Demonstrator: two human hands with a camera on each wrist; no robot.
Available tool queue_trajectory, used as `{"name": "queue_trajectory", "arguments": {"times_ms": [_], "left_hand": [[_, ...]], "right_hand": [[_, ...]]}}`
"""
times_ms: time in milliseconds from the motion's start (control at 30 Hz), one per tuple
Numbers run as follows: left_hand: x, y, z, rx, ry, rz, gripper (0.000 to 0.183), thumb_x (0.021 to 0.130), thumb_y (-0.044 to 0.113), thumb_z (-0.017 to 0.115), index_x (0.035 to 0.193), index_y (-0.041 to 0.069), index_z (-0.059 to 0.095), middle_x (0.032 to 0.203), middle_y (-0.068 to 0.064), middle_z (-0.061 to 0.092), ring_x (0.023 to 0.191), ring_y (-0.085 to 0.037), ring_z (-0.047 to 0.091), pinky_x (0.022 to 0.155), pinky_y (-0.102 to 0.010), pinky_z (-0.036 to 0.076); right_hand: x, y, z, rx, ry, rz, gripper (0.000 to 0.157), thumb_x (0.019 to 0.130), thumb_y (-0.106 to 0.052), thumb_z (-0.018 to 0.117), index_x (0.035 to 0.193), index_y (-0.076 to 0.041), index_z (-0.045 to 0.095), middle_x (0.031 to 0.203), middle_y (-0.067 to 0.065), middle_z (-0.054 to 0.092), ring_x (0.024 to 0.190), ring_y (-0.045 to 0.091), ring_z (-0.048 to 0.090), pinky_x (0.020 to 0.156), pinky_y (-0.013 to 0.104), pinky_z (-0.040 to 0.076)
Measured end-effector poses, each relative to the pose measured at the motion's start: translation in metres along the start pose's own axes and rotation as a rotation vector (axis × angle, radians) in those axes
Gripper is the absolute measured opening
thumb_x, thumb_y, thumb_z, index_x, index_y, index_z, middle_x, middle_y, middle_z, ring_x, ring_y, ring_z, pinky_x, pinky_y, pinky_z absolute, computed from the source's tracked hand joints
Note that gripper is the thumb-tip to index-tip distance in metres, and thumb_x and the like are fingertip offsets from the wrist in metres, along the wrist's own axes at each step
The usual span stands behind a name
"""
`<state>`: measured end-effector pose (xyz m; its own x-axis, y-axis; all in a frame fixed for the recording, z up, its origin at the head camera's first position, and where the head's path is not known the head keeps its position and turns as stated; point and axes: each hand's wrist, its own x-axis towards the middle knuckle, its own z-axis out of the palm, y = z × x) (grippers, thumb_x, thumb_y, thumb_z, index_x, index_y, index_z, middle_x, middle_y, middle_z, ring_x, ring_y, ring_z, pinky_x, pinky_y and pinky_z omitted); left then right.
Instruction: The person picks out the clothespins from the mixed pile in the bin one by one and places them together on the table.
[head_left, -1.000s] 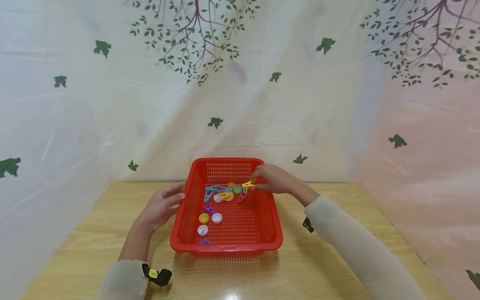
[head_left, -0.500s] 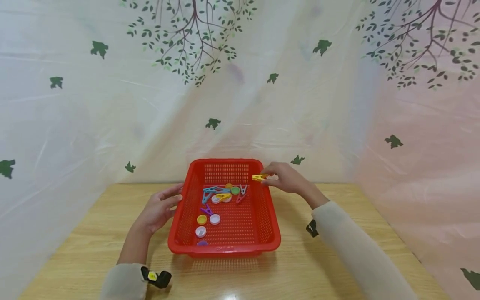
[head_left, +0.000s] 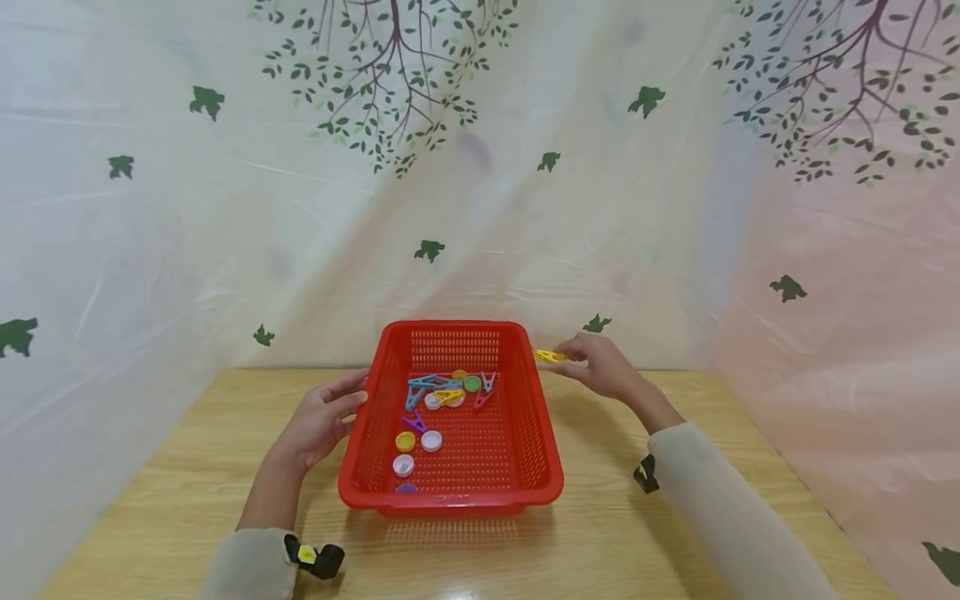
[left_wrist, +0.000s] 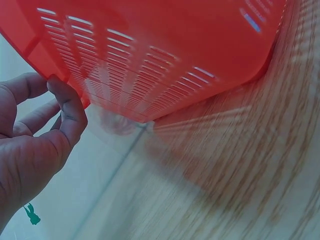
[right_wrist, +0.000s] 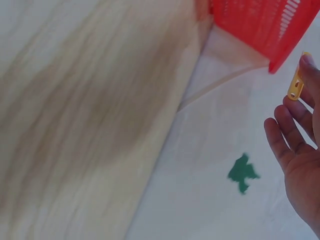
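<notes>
My right hand [head_left: 603, 367] pinches a yellow clothespin [head_left: 550, 356] between thumb and fingers, just outside the right rim of a red plastic basket [head_left: 467, 500]. The right wrist view shows the same clothespin [right_wrist: 297, 82] at the fingertips, with the other fingers loosely bent. At the basket's left side, my left hand [head_left: 318, 421] holds the rim, thumb and bent fingers meeting at its edge in the left wrist view. Inside the basket lie blue clothespins [head_left: 417, 393], another yellow clothespin [head_left: 448, 396], a purple clothespin [head_left: 415, 423], a red clothespin [head_left: 482, 400] and a grey-white clothespin [head_left: 488, 382].
Several round caps share the basket, among them a white cap [head_left: 431, 441], a yellow cap [head_left: 405, 442] and a green cap [head_left: 472, 384]. The basket stands on a wooden table [head_left: 600, 533]. A patterned sheet [head_left: 480, 283] hangs behind the table's far edge.
My right hand has carried the yellow clothespin up from inside the basket and rightward past its rim. The left hand stays at the left rim.
</notes>
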<state>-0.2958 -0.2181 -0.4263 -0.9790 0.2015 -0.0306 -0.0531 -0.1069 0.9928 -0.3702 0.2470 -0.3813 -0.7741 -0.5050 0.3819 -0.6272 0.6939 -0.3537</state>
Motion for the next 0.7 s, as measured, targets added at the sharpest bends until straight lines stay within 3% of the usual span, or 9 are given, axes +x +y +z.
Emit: {"name": "queue_trajectory", "arguments": {"times_ms": [333, 533, 700], "left_hand": [[0.001, 0.000, -0.002, 0.002, -0.018, 0.002, 0.061, 0.102, 0.024, 0.065, 0.157, 0.013, 0.041, 0.154, -0.015, 0.046, 0.122, -0.024, 0.062, 0.097, -0.038, 0.056], [0.000, -0.001, -0.001, -0.003, -0.020, 0.003, 0.060, 0.103, 0.023, 0.064, 0.157, 0.013, 0.041, 0.155, -0.016, 0.045, 0.123, -0.025, 0.062, 0.096, -0.039, 0.057], [0.000, 0.000, -0.001, -0.010, -0.018, 0.007, 0.061, 0.102, 0.023, 0.065, 0.158, 0.012, 0.040, 0.155, -0.016, 0.045, 0.122, -0.025, 0.062, 0.097, -0.039, 0.056]], "right_hand": [[-0.032, 0.036, 0.003, -0.037, -0.024, 0.134, 0.025, 0.094, -0.026, 0.077, 0.108, -0.005, 0.077, 0.097, 0.004, 0.072, 0.088, 0.022, 0.063, 0.083, 0.050, 0.057], [-0.051, 0.060, 0.002, -0.070, -0.036, 0.237, 0.028, 0.095, -0.023, 0.076, 0.110, 0.000, 0.075, 0.104, 0.014, 0.073, 0.094, 0.031, 0.066, 0.086, 0.055, 0.056], [-0.061, 0.073, -0.003, -0.093, -0.014, 0.246, 0.024, 0.094, -0.019, 0.076, 0.107, 0.001, 0.075, 0.106, 0.019, 0.073, 0.096, 0.036, 0.067, 0.087, 0.058, 0.055]]}}
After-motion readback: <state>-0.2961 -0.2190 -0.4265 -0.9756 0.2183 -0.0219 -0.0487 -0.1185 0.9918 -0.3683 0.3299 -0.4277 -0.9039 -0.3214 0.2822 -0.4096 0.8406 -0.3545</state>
